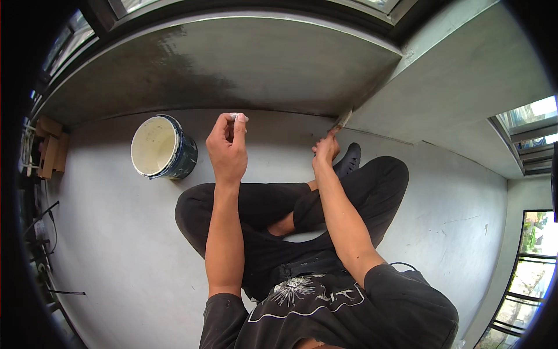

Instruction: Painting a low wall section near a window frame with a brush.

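Note:
My right hand (326, 148) grips a paintbrush (342, 121) whose bristles reach the low corner where two grey walls meet the floor. Raised in front of me, my left hand (227, 146) has thumb and fingers pinched on a small whitish scrap (234, 116); its material is unclear. To the left of that hand stands a paint bucket (186, 152) with a pale, paint-coated inside and dark, splattered outer wall. The wall (205, 61) ahead bears a darker, wet-looking patch on its left part.
I sit cross-legged on the pale grey floor (130, 235), a dark perforated shoe (348, 160) close to my right hand. Cardboard boxes (52, 146) and black rods with a cable (50, 213) are along the left edge. Windows (529, 261) line the right side.

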The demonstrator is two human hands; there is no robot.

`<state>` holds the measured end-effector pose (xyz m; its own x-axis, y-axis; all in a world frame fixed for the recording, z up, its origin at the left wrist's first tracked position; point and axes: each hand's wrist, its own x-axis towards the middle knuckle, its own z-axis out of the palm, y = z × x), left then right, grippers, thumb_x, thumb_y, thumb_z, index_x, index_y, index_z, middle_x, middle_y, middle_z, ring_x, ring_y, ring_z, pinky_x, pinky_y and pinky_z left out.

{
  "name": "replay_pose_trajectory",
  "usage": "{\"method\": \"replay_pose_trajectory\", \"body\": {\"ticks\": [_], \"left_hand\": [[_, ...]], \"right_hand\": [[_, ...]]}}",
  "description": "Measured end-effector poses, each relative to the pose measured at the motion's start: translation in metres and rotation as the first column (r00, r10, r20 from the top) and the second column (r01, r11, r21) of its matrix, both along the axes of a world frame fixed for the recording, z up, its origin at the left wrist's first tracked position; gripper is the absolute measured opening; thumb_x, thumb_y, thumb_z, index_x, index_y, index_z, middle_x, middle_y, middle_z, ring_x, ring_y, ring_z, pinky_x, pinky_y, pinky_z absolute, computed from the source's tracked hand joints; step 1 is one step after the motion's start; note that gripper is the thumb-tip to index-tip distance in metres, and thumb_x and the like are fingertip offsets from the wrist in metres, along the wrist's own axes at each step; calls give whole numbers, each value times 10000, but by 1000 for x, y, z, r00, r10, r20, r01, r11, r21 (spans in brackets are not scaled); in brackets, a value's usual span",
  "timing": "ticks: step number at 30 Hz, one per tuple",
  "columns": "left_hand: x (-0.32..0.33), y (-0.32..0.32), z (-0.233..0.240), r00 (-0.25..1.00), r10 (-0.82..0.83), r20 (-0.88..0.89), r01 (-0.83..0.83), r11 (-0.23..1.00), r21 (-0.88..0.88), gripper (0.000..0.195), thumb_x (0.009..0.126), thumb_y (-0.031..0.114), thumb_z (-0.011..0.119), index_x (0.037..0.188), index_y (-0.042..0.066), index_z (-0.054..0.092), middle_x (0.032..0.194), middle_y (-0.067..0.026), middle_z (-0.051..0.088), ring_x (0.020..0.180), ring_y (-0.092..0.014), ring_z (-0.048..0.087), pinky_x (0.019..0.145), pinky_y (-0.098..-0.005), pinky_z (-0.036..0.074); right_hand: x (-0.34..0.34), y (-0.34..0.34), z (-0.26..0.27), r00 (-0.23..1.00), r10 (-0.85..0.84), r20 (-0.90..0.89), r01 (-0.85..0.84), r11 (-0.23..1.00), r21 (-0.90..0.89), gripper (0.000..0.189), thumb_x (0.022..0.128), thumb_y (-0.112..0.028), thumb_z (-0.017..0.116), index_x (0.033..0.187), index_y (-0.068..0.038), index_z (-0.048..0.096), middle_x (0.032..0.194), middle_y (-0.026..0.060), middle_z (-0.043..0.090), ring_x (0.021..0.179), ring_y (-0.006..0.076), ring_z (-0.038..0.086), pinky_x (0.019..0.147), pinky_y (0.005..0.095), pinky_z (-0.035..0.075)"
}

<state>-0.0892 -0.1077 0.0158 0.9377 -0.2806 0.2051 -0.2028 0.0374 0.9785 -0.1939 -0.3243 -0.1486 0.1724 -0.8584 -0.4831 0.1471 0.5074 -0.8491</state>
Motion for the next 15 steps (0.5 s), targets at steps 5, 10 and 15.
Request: {"method": "replay_pose_trajectory", "body": {"ticks": [5,10,15], "left_hand": [[-3,-6,-2,1000,-9,3,9,1000,-18,253,1043,215,647,925,-9,655,712,28,578,657,-38,497,594,-224,387],[-5,-7,-7,999,-32,5,32,999,18,233,1044,190,647,922,-8,652,723,39,586,656,-26,493,590,-212,385],[-2,-2,-6,1000,-4,-9,4,999,-41,243,1045,204,648,922,-6,651,725,38,585,660,-23,490,589,-211,379]], "right_hand": [[46,28,-6,967,254,-14,-253,967,36,372,1041,-436,597,1120,-73,613,740,-4,453,569,92,409,459,265,321],[80,84,10,761,646,58,-648,754,110,403,1030,-434,614,1168,-58,663,705,-19,480,547,85,435,450,276,356],[73,82,5,503,841,-199,-850,523,64,430,1004,-434,655,1145,-35,731,683,-31,521,549,75,466,459,278,374]]}}
